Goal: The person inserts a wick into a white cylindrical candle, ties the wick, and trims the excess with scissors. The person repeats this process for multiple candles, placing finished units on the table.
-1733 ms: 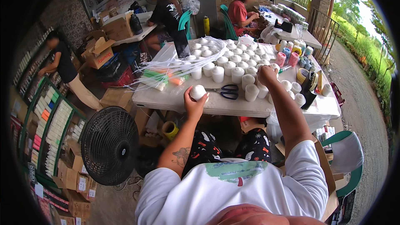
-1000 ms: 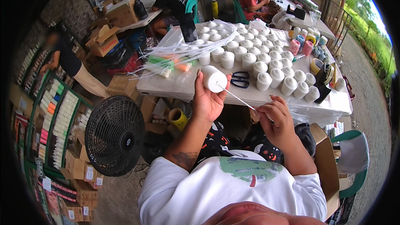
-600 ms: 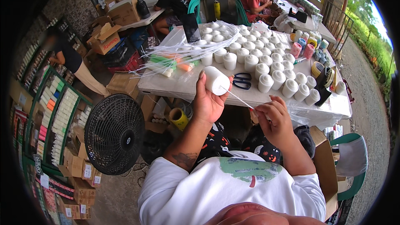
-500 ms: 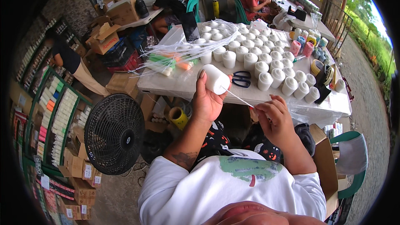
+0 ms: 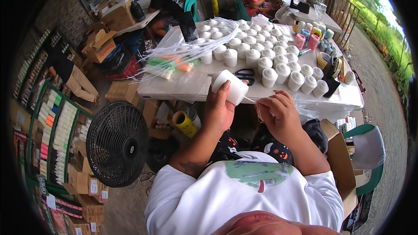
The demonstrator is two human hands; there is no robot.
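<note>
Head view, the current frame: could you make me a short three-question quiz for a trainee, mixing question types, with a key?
1. Multiple choice: which hand is around the white cylinder? (a) left (b) right
2. True or false: the dark-handled scissors are in the right hand.
3. Fill the gap: the black fan is on the person's ____ side.

Key
1: (a), the left hand.
2: False; they lie on the table, and the right hand pinches a thin white strand coming from the cylinder.
3: left.
</note>
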